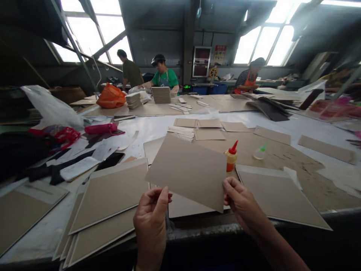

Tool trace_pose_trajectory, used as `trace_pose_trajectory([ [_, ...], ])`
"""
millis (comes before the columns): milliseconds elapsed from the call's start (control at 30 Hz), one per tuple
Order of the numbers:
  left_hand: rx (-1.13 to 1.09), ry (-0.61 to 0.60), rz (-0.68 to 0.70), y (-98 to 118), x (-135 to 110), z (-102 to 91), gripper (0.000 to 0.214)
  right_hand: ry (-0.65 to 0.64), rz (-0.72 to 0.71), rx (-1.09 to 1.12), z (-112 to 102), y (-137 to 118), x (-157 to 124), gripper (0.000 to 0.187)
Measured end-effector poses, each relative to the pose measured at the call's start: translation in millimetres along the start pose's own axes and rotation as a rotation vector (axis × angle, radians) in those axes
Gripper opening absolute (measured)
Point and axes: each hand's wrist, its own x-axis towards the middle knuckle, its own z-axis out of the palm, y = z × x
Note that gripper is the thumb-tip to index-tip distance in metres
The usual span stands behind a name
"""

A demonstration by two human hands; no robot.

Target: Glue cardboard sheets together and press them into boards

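A grey-brown cardboard sheet (pixel 187 171) is held up above the near edge of the worktable (pixel 158 130), tilted. My left hand (pixel 150 222) pinches its lower left edge, fingers closed. My right hand (pixel 239 201) grips its lower right corner, fingers closed. Under the sheet lies another board (pixel 183 207). An orange glue bottle with a red tip (pixel 231 157) stands just beyond my right hand.
Stacked boards (pixel 107 203) lie at the left and one board (pixel 279 195) at the right. A clear bottle with a green cap (pixel 260 151) lies further back. Papers, a phone (pixel 111 160) and bags clutter the left. Three people work at the far end.
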Motion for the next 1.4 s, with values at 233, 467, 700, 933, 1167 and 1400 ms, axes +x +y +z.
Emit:
trace_pose_trajectory([
  [233,0.028,-0.019,-0.158,-12,6,-20.9,0.044,-0.045,-0.032,-0.300,-41,-12,8,0.037],
  [467,0.262,-0.119,-0.170,-24,10,-24.8,0.037,-0.111,0.008,-0.508,-58,1,23,0.035],
  [700,0.450,-0.189,-0.215,-30,8,-27.9,0.035,-0.076,-0.181,-1.016,-54,7,57,0.024],
  [933,0.716,-0.215,-0.187,-31,0,-34.4,0.037,-0.129,-0.226,-1.216,-51,23,66,0.019],
  [1167,1.012,-0.259,-0.076,-37,-3,-39.2,0.032,-0.157,-0.219,-1.262,-55,31,64,0.019],
  [1400,1.128,-0.292,-0.063,-40,-4,-39.7,0.027,-0.150,-0.217,-1.276,-57,37,66,0.019],
])
